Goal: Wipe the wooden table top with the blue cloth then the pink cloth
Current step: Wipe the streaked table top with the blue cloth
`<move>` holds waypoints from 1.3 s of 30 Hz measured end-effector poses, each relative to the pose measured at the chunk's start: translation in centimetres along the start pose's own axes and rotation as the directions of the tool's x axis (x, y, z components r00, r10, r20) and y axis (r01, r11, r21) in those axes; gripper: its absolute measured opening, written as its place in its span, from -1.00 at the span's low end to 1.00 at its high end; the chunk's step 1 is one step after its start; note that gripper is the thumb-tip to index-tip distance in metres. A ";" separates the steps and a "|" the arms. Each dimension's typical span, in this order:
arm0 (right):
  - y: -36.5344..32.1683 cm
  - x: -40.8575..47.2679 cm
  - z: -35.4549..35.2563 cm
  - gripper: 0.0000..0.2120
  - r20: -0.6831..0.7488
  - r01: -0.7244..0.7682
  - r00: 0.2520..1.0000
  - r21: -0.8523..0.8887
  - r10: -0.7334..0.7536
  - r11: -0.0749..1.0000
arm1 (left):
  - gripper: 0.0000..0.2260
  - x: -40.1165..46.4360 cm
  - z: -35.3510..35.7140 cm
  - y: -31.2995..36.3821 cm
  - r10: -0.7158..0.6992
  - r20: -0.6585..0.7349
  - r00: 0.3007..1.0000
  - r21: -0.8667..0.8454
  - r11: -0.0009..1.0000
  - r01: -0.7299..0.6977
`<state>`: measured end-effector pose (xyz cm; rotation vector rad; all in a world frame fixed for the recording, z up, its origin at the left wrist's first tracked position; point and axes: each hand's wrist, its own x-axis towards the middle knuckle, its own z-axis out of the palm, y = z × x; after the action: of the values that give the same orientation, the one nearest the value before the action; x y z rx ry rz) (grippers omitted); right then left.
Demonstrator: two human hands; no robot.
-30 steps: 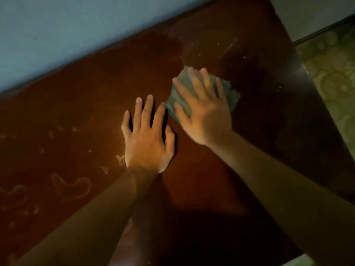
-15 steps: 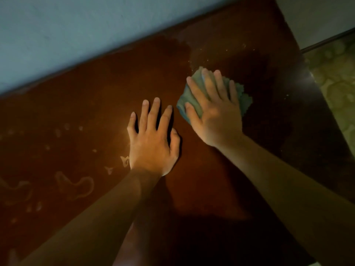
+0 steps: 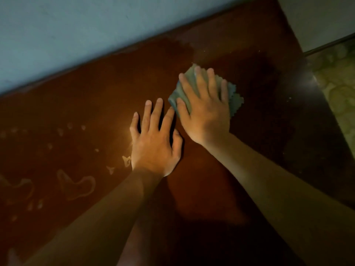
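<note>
The dark reddish wooden table top point(image 3: 221, 189) fills most of the view. A folded blue cloth point(image 3: 235, 99) lies on it right of centre, toward the far edge. My right hand point(image 3: 205, 106) presses flat on the cloth, fingers spread over it, so only the cloth's edges show. My left hand point(image 3: 153, 143) rests palm down on the bare wood just left of it, fingers apart and holding nothing. No pink cloth is in view.
A pale blue-grey wall point(image 3: 96, 31) runs along the table's far edge. Whitish dried stains point(image 3: 76, 186) mark the wood at the left. The table's right edge drops to patterned green floor point(image 3: 340, 89).
My right hand has slid the blue cloth a little to the right and then back slightly toward the left hand. The left hand has stayed flat on the wood.
</note>
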<state>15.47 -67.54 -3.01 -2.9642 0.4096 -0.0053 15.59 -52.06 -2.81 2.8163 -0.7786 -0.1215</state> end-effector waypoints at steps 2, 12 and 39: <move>1.9 0.3 -0.2 -0.43 0.022 0.078 0.997 -0.023 -0.077 0.997 | -0.51 0.0 0.0 0.0 0.000 -0.002 1.000 -0.004 1.000 0.000; 3.9 3.9 -0.8 -0.42 0.006 -0.160 0.987 -0.028 0.160 0.987 | -0.50 0.0 -0.2 0.2 -0.005 0.003 1.000 -0.001 1.000 0.005; 2.4 5.2 -0.5 -0.38 0.046 0.082 0.996 -0.027 -0.081 0.996 | -0.51 0.0 -0.1 0.2 -0.003 -0.006 1.000 0.001 1.000 0.003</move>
<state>19.79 -71.33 -2.95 -3.0010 0.2855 0.0586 15.49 -52.16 -2.64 2.8181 -0.7733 -0.1132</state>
